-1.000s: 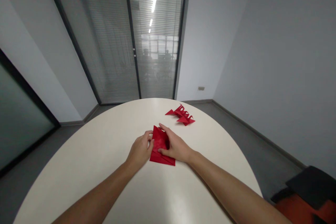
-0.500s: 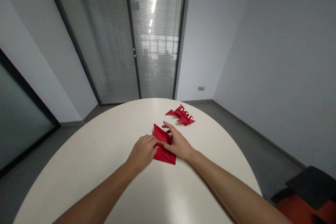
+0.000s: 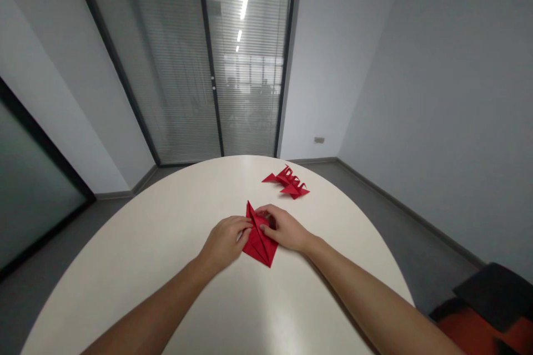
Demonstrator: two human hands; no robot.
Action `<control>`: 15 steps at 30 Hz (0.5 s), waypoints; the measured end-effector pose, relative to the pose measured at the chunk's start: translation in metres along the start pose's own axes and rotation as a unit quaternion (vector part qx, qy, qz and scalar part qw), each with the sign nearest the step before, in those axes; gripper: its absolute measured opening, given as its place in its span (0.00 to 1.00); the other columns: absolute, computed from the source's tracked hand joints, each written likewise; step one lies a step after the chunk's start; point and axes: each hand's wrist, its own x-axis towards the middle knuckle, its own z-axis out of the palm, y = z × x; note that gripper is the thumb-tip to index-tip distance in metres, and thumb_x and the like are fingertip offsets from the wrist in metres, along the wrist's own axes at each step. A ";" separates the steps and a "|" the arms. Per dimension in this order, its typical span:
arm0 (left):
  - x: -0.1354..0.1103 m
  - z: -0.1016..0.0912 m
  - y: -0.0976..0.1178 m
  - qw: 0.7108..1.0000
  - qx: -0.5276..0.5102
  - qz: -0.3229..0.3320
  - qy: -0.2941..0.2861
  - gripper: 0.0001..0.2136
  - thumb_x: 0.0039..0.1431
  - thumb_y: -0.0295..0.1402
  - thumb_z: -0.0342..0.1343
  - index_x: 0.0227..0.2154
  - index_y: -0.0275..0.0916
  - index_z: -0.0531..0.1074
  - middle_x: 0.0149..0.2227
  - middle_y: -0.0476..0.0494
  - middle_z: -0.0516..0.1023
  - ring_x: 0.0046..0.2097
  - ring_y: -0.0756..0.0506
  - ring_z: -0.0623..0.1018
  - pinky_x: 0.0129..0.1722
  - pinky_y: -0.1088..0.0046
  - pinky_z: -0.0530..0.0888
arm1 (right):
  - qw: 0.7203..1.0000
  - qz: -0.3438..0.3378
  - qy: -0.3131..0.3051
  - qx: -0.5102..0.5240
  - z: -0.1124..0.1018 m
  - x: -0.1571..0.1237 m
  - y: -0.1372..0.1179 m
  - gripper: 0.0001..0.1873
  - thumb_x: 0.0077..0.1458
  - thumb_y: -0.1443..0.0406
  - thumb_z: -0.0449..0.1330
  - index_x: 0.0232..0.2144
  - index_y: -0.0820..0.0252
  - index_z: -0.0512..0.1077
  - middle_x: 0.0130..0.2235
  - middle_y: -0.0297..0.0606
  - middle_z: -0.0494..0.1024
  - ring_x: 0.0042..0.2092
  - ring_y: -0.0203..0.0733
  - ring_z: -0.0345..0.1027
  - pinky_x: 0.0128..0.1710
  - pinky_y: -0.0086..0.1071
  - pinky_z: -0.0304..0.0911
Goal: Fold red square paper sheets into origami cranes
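A red sheet of folded paper [image 3: 259, 244] lies on the white round table, with creases running toward its near corner and a pointed tip at its far end. My left hand [image 3: 227, 238] grips its left edge between thumb and fingers. On the right side, my right hand [image 3: 285, 227] pinches the paper, thumb on top and fingers curled behind the far edge. The paper beneath the fingers is partly hidden.
Beyond my right hand sits a red folded-paper figure [image 3: 291, 182] with spiky points. The table [image 3: 145, 244] has a curved edge. A black and orange chair [image 3: 491, 310] stands at the lower right, and a glass door with blinds [image 3: 250, 105] is behind the table.
The paper's right side has been folded inward, narrowing it to a pointed shape. My right hand's fingers have drawn in and closed on its edge; my left hand has barely moved.
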 end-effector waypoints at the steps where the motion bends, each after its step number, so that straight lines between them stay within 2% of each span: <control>1: 0.000 -0.001 0.001 1.000 0.001 0.001 0.003 0.11 0.64 0.28 0.53 0.44 0.42 0.79 0.48 0.45 0.82 0.50 0.42 0.79 0.54 0.60 0.74 | 1.000 -0.016 -0.007 -0.023 -0.001 0.000 -0.001 0.22 0.53 0.74 0.61 0.51 0.58 0.71 0.47 0.41 0.78 0.44 0.44 0.71 0.46 0.38 0.68; 5: -0.002 -0.002 0.005 1.000 0.017 0.024 0.006 0.11 0.63 0.32 0.56 0.46 0.43 0.78 0.50 0.44 0.81 0.51 0.40 0.79 0.56 0.57 0.73 | 0.993 -0.073 -0.032 -0.089 -0.006 0.001 -0.004 0.17 0.58 0.72 0.59 0.49 0.57 0.74 0.49 0.43 0.78 0.50 0.46 0.70 0.53 0.41 0.65; 8: -0.003 -0.001 0.003 0.999 0.025 0.037 0.005 0.14 0.60 0.32 0.59 0.49 0.43 0.77 0.52 0.42 0.80 0.54 0.38 0.77 0.57 0.54 0.72 | 0.992 -0.076 -0.018 -0.104 -0.008 0.001 -0.006 0.13 0.64 0.68 0.56 0.50 0.57 0.74 0.51 0.44 0.77 0.52 0.46 0.70 0.55 0.41 0.64; 12: -0.003 0.000 0.002 0.998 0.006 0.064 -0.001 0.16 0.59 0.27 0.57 0.50 0.42 0.77 0.52 0.42 0.80 0.54 0.40 0.77 0.57 0.56 0.72 | 0.994 -0.007 0.030 -0.104 -0.009 0.002 -0.009 0.13 0.65 0.64 0.56 0.50 0.59 0.73 0.47 0.44 0.79 0.46 0.45 0.73 0.48 0.38 0.66; 15: -0.003 -0.003 0.005 0.997 -0.006 0.083 -0.010 0.13 0.60 0.26 0.54 0.44 0.43 0.78 0.49 0.43 0.81 0.51 0.41 0.78 0.55 0.56 0.72 | 0.993 0.048 0.036 -0.101 -0.010 0.001 -0.011 0.15 0.66 0.62 0.55 0.52 0.58 0.72 0.40 0.41 0.81 0.38 0.42 0.74 0.39 0.34 0.65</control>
